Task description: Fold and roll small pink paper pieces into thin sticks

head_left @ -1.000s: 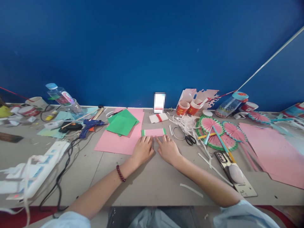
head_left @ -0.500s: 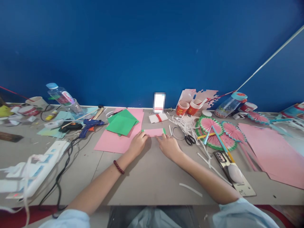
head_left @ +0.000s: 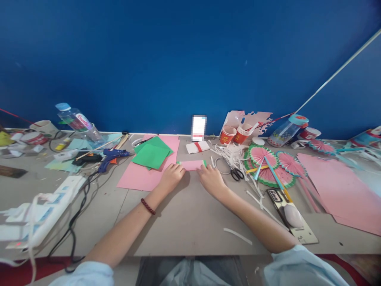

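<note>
A small pink folded paper (head_left: 192,165) with green edges at both ends lies at the middle of the table. My left hand (head_left: 172,176) grips its left end, fingers bent together over the near corner. At the right end, my right hand (head_left: 210,178) has its fingers closed on the paper; the fingertips are partly hidden. Left of the paper, green sheets (head_left: 151,153) rest on a large pink sheet (head_left: 133,178). A white packet with a red band (head_left: 197,147) is just behind the paper.
Black-handled scissors (head_left: 236,174) and white paper strips (head_left: 229,153) lie to the right, beside watermelon-patterned paper fans (head_left: 263,159). A phone (head_left: 306,234) carries a white mouse (head_left: 293,216). At left are a blue glue gun (head_left: 111,157), a power strip (head_left: 59,202) and a plastic bottle (head_left: 79,121).
My fingers have curled in more around both ends of the pink paper, the right-hand ones most. The whole view has shifted slightly; the other things lie as before.
</note>
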### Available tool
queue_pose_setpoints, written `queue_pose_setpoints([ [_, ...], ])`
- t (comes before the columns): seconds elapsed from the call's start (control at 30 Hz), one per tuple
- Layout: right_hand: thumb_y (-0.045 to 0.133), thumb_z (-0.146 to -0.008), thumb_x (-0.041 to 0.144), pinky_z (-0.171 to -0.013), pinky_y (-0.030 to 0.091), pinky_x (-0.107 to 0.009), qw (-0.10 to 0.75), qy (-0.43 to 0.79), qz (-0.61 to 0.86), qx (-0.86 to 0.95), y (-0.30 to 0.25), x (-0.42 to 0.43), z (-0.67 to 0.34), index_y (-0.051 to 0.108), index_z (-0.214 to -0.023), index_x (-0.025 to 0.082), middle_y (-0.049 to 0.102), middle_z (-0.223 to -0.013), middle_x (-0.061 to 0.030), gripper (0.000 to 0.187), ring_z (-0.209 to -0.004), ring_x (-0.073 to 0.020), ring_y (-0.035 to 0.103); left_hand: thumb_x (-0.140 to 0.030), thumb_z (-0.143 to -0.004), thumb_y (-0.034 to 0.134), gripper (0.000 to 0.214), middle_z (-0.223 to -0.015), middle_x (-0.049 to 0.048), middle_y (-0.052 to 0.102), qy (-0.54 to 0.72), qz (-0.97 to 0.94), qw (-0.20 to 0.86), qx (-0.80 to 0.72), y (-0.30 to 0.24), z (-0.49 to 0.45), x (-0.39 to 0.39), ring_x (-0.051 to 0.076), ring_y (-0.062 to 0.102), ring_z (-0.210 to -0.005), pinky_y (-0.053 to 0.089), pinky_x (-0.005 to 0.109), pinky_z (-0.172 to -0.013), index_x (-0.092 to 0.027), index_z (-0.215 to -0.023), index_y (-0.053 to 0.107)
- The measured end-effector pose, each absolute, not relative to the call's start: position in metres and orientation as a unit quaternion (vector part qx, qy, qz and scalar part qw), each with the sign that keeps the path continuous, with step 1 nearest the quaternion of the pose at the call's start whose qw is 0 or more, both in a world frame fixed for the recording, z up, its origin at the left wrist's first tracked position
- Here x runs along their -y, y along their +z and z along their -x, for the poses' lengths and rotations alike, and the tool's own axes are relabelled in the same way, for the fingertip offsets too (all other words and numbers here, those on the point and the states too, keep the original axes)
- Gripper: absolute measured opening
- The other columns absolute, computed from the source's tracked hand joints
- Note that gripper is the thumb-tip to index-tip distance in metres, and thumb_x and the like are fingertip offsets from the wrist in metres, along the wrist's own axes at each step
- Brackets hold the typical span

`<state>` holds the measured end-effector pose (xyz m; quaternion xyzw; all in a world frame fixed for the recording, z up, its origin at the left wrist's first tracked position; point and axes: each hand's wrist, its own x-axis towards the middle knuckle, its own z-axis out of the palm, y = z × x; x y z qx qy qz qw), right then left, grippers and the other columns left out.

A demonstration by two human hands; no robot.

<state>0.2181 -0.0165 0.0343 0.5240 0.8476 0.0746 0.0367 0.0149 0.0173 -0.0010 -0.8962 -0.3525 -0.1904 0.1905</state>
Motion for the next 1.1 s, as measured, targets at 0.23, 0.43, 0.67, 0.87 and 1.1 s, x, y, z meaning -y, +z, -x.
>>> queue_pose_setpoints([
  [0.23, 0.046, -0.089, 0.012, -0.069, 0.042, -0.035, 0.016, 0.081, -0.534, -0.842, 0.034, 0.017, -0.218, 0.057, -0.122, 0.016, 0.062, -0.106, -0.014, 0.035, -0.091, -0.0255, 0.057, -0.005, -0.086, 0.048, 0.017, -0.071, 0.0059, 0.055, -0.178, 0.895, 0.225, 0.341, -0.001, -0.017, -0.015, 0.022, 0.053, -0.073, 0.038, 0.034, -0.066, -0.016, -0.079, 0.059],
  [0.43, 0.047, -0.09, 0.013, -0.069, 0.04, -0.032, -0.001, 0.106, -0.509, -0.854, 0.027, 0.007, -0.222, 0.065, -0.092, 0.015, 0.065, -0.089, -0.0106, 0.018, -0.08, -0.0219, 0.06, -0.007, -0.087, 0.048, 0.014, -0.076, 0.0052, 0.059, -0.22, 0.889, 0.219, 0.337, 0.006, -0.018, -0.015, 0.021, 0.053, -0.075, 0.042, 0.035, -0.072, -0.016, -0.084, 0.058],
  [0.67, 0.046, -0.092, 0.016, -0.06, 0.036, -0.025, -0.064, 0.063, -0.511, -0.855, 0.031, 0.005, -0.224, 0.066, -0.088, 0.016, 0.067, -0.082, -0.0079, 0.02, -0.074, -0.0178, 0.062, -0.011, -0.088, 0.048, 0.022, -0.101, 0.0092, 0.065, -0.353, 0.834, 0.255, 0.338, 0.014, -0.017, -0.009, 0.022, 0.057, -0.096, 0.042, 0.037, -0.088, -0.018, -0.104, 0.061],
  [0.87, 0.054, -0.086, 0.027, -0.061, 0.045, -0.023, -0.347, -0.169, -0.536, -0.751, 0.03, 0.005, -0.221, 0.067, -0.085, 0.019, 0.07, -0.074, -0.002, 0.015, -0.068, -0.0146, 0.064, -0.023, -0.087, 0.055, 0.017, -0.086, 0.0071, 0.068, -0.395, 0.845, 0.192, 0.304, 0.015, -0.025, 0.002, 0.02, 0.06, -0.081, 0.043, 0.033, -0.075, -0.018, -0.102, 0.061],
  [1.1, 0.062, -0.079, 0.042, -0.052, 0.054, -0.025, -0.473, -0.447, -0.481, -0.587, 0.028, 0.011, -0.209, 0.065, -0.09, 0.017, 0.07, -0.069, -0.0036, 0.027, -0.067, -0.0195, 0.069, -0.044, -0.086, 0.055, 0.034, -0.094, 0.0104, 0.068, -0.392, 0.847, 0.085, 0.35, 0.021, -0.03, 0.009, 0.022, 0.061, -0.087, 0.045, 0.035, -0.078, -0.016, -0.106, 0.06],
])
